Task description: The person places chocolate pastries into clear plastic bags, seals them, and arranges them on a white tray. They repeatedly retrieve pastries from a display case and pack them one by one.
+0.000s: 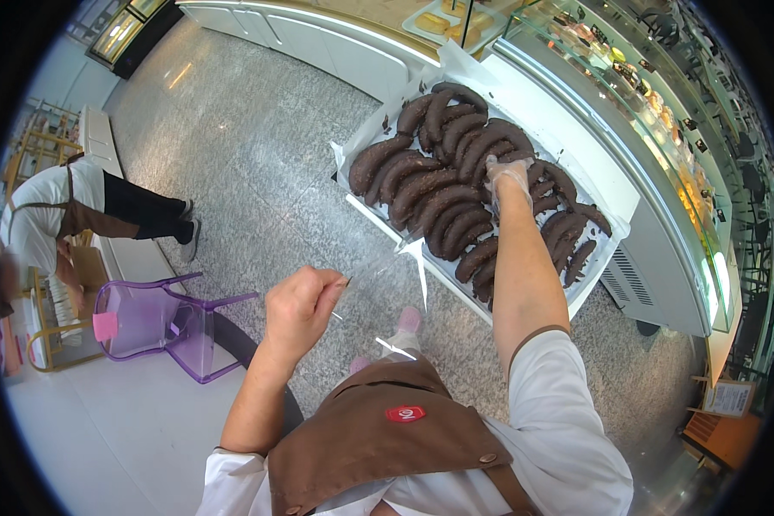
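Observation:
A large tray [387, 222] lined with white paper holds many curved, dark brown pastries [426, 190], heaped in rows. My right hand [508, 179], in a clear plastic glove, reaches in among them right of the tray's middle. Its fingers are bent against the pastries; whether it grips one is hidden. My left hand [302, 308] is bare and stays outside the tray, to its lower left. Thumb and forefinger pinch the edge of a clear plastic bag [384, 261], which stretches toward the tray's near edge and glints with bright reflections.
A glass display case [645, 122] with pastries stands beyond the tray. White cabinets [335, 48] run along the top. At left, a person [71, 200] in a brown apron bends over a shelf. A purple transparent chair [174, 322] stands near a white table [129, 426].

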`<state>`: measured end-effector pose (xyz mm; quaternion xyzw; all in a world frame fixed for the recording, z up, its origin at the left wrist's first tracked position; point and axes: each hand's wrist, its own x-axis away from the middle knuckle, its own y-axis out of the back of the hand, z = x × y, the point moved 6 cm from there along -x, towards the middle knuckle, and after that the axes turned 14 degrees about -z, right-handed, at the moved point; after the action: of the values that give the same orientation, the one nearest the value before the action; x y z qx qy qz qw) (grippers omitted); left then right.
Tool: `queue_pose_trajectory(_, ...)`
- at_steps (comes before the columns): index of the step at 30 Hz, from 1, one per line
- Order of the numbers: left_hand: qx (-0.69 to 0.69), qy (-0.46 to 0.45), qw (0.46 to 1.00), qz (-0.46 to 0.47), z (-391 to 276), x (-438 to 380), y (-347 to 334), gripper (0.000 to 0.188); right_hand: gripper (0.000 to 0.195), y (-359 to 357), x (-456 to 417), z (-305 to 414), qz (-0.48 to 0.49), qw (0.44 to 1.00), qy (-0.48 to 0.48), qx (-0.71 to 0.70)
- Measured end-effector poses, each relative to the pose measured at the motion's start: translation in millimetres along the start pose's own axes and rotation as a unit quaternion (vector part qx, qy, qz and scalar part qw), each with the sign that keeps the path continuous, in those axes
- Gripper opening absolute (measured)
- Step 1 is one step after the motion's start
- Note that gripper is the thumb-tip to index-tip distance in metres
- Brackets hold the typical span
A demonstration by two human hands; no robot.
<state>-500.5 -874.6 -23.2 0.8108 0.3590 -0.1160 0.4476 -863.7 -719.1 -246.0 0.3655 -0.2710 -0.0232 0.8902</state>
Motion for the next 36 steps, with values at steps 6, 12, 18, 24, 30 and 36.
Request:
queue_pose_trajectory(6, 0.000, -0.017, 1.000, 0.008, -7.2, -4.7, -6.5, 0.013, 0.098, 18.8, 28.8, 14.4, -0.039, 0.984, 0.111, 0.136)
queue_pose_trajectory(12, -0.008, -0.028, 0.999, 0.021, -3.8, -16.0, -10.4, 0.010, 0.103, 27.5, 28.6, 12.4, 0.008, 0.984, 0.122, 0.131)
queue_pose_trajectory(18, 0.005, -0.023, 1.000, 0.020, -6.5, -22.2, -16.5, 0.011, 0.103, 20.0, 48.3, 15.6, 0.052, 0.971, 0.162, 0.170)
queue_pose_trajectory(24, -0.007, -0.029, 0.999, 0.027, -0.7, -25.7, -17.9, 0.010, 0.094, 35.8, 55.6, 18.9, 0.055, 0.982, 0.156, 0.088)
queue_pose_trajectory(30, 0.007, -0.050, 0.998, 0.028, 7.4, -33.5, -9.9, 0.009, 0.078, 60.6, 67.9, -12.2, 0.145, 0.957, 0.109, -0.224)
queue_pose_trajectory(36, 0.070, -0.115, 0.990, 0.051, 4.4, -50.5, -8.3, 0.010, 0.054, 122.4, 147.4, -87.5, 0.330, 0.720, 0.074, -0.607)
